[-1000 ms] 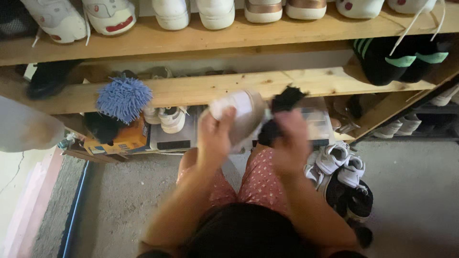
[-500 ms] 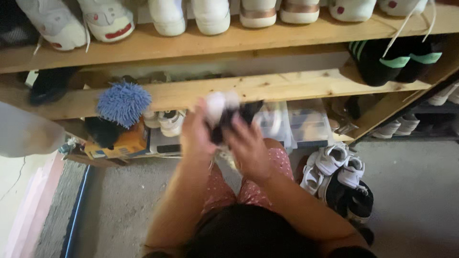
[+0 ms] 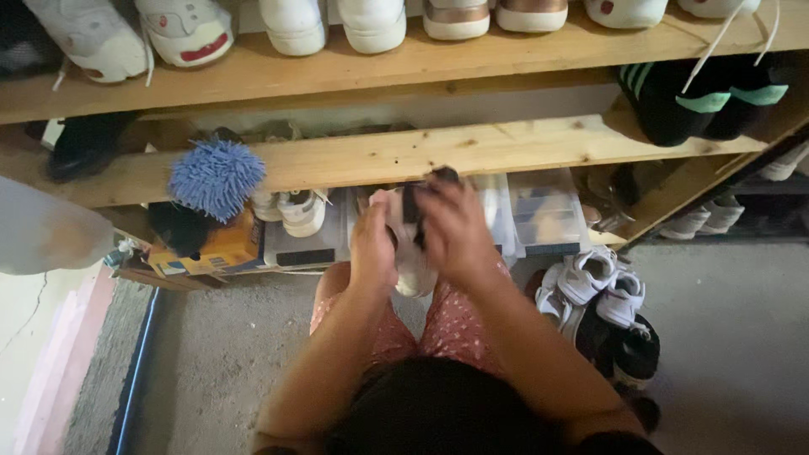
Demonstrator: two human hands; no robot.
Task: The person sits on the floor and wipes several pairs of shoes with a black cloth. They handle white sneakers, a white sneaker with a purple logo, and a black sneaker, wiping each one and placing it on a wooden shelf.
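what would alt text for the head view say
Seen from above, a person's left hand holds a white shoe while the right hand presses a dark brush or cloth against it, before wooden shelves of shoes, beside a blue fluffy duster.

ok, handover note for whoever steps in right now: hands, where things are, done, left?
Left hand: wrapped around a white sneaker, held over the lap in front of the wooden shoe rack.
Right hand: pressing a dark brush or cloth against the sneaker's upper; which of the two it is cannot be told.
Nearby: pair of white sneakers on the grey floor to the right, blue fluffy duster on the rack to the left.
Done: sneaker in hand, tool on it.
Left: wiping looks unfinished; how clean it is cannot be judged.
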